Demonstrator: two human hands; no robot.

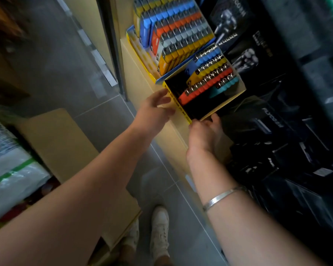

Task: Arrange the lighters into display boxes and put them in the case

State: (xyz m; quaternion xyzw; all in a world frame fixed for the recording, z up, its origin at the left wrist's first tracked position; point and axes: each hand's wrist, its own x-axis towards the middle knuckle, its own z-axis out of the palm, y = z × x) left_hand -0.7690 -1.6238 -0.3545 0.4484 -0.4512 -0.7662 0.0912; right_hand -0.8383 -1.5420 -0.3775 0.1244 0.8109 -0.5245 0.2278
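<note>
Right hand (205, 131) grips the near corner of the yellow cardboard display box (178, 105), fingers curled under its near edge. Left hand (154, 110) is released, fingers spread, tips touching or just beside the box's left wall; can't tell which. Box sits on the pale counter (135, 70) edge, in the case, part-filled: rows of blue, yellow, orange and teal plastic lighters (210, 73) at the far end, near end dark and empty. Far-left, touching it, a full yellow display box of lighters (181, 29). Right: black boxed shavers (244, 60). Below: grey tiled floor (65, 73), brown cardboard cartons (56, 135).

Risks: box overhangs the counter edge, so a one-handed hold could let it tip off. Tilting it would slide the loose rows into the empty end. Pushing too hard could shove the full box.
</note>
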